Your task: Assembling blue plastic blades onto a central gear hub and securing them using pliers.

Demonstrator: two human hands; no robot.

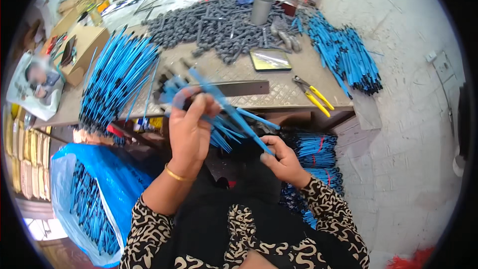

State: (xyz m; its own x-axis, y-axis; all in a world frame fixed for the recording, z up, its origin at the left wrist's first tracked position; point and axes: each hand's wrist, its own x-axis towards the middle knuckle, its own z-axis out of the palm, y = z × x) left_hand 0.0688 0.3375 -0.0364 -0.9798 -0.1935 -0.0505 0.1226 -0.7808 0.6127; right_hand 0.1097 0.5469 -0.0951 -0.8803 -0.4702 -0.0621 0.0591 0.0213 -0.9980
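Observation:
Over the table's near edge, my right hand pinches the lower end of a thin blue stick, which slants up and left and is smeared by motion. Beside the stick's upper part is my left hand, with a gold bangle at the wrist. Its fingers are curled and blurred around something dark that I cannot make out. Behind and below that hand, a loose bunch of blue sticks hangs at the table edge, partly hidden. Under the hands' upper side lies a flat metal bar.
Blue black-tipped sticks lie piled at left and right. Grey plastic parts heap behind, near a grey cylinder, a tin and yellow-handled pliers. A blue bag and bundled sticks stand below.

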